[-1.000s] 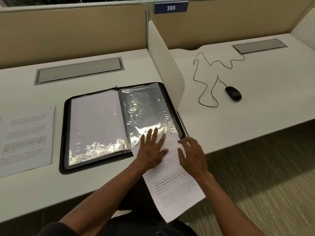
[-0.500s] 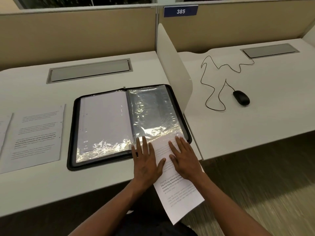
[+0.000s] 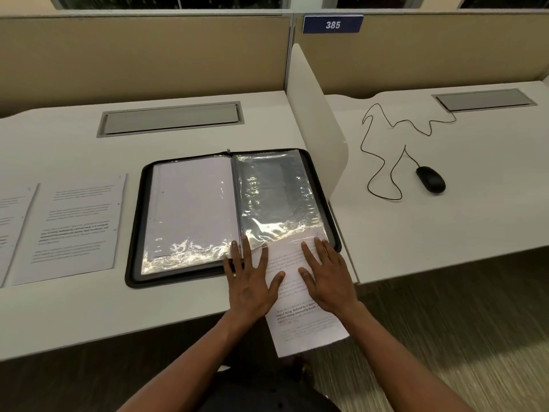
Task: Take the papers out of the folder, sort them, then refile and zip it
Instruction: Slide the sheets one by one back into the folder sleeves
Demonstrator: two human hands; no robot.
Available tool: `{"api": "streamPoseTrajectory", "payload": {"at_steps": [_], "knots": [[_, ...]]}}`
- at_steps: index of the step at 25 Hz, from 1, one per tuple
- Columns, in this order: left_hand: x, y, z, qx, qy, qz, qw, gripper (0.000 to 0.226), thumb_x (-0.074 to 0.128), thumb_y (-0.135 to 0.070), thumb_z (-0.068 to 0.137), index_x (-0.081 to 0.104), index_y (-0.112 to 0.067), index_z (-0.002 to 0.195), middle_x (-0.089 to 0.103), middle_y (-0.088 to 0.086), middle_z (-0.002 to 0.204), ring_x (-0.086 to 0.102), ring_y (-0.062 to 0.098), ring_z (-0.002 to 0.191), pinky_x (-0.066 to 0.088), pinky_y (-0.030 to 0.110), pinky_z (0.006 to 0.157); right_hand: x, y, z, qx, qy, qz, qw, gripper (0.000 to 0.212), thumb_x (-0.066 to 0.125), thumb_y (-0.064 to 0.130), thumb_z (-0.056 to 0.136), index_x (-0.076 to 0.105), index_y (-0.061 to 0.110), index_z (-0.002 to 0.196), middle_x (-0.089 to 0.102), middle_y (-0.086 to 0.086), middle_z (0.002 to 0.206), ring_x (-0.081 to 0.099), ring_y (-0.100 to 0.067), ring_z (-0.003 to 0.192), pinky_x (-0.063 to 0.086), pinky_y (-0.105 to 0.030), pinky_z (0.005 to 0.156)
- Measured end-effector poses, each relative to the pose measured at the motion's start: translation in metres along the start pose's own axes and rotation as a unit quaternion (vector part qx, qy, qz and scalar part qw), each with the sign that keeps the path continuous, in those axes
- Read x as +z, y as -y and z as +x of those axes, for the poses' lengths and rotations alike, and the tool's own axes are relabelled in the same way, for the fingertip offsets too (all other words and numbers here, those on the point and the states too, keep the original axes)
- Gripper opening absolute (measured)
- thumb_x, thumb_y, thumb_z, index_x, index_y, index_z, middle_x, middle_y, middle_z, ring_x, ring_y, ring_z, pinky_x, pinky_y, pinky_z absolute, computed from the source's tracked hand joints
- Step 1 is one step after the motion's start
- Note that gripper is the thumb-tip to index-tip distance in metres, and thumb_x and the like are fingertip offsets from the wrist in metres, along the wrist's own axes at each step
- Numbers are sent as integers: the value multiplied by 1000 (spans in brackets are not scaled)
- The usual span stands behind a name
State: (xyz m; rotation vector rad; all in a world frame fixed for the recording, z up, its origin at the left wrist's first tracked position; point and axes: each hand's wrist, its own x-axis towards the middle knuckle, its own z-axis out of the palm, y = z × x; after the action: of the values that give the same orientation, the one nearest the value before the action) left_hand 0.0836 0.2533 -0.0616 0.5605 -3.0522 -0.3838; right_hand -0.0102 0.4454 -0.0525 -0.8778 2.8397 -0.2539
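The black zip folder with shiny plastic sleeves (image 3: 190, 221) lies open on the white tabletop (image 3: 59, 316). A white printed paper sheet (image 3: 300, 316) sticks out from the folder's near right corner, past the tabletop's edge. The left hand (image 3: 252, 283) and right hand (image 3: 326, 281) press flat on this sheet, fingers straight and spread.

Dim, warm light; glare on plastic sleeves (image 3: 279, 203); blurred, distorted edges.

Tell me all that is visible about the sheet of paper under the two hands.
The sheet is white with printed text, some lines bold. Its top end lies under the glossy sleeve of the open black folder; its lower end overhangs the desk edge. The left hand and right hand press flat on it, fingers straight.
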Motion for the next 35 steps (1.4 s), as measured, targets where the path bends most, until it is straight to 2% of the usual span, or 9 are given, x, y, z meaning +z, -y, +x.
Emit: {"api": "streamPoseTrajectory", "payload": {"at_steps": [3, 7, 16, 19, 25, 30, 35], "knots": [[-2, 0, -3, -4, -16, -23, 1000, 82, 31, -74, 92, 27, -24, 157, -15, 12, 165, -17, 35, 151, -5, 55, 120, -1, 5, -2, 25, 7, -29, 999, 64, 19, 56, 103, 5, 30, 161, -2, -4, 169, 0, -24, 156, 11, -52, 122], [-6, 0, -7, -17, -39, -40, 998, 81, 39, -69, 92, 33, -17, 154, -12, 11, 166, -15, 33, 152, -4, 52, 122, -3, 13, 0, 39, 6, -31, 999, 63, 17, 51, 103, 15, 27, 161, 7, -7, 169, 6, -27, 155, 16, -57, 121], [-6, 10, 4, 0, 0, 7, 1000, 84, 27, -76, 92, 13, -27, 159, -19, 16, 164, -20, 40, 149, -2, 62, 119, -6, 18, 2, 51, 36, -32, 998, 69, 0, 58, 96, -5, 32, 160, -8, -6, 169, -10, -25, 155, 3, -55, 123], [-10, 9, 5, -7, -2, -2, 1000, 88, 25, -77, 92, 9, -22, 159, -20, 18, 163, -20, 41, 149, -1, 63, 118, -6, 24, 1, 54, 44, -34, 997, 66, 5, 60, 98, -10, 37, 158, -14, -6, 168, -15, -25, 154, 1, -56, 121], [-7, 4, -11, -17, -21, -20, 999, 102, 38, -72, 91, 6, 0, 156, -16, 26, 162, -15, 44, 149, 6, 63, 119, -3, 34, 3, 80, 41, -40, 995, 65, 14, 60, 102, -4, 36, 160, -8, -9, 169, -7, -29, 155, 10, -61, 119], [-8, 6, 4, -27, 8, -20, 999, 104, 31, -77, 90, 8, -2, 157, -15, 25, 162, -17, 42, 149, -1, 65, 118, -1, 36, 5, 82, 35, -30, 996, 65, 16, 62, 102, -1, 38, 160, -1, -11, 169, -4, -30, 155, 11, -62, 119], [-8, 6, 15, -42, 17, -16, 999, 107, 27, -82, 87, 4, -4, 158, -19, 25, 161, -21, 43, 148, -2, 66, 117, 1, 32, 3, 62, 37, -21, 997, 65, 15, 65, 100, -5, 43, 158, -7, -5, 169, -10, -26, 155, 4, -61, 119]]}}
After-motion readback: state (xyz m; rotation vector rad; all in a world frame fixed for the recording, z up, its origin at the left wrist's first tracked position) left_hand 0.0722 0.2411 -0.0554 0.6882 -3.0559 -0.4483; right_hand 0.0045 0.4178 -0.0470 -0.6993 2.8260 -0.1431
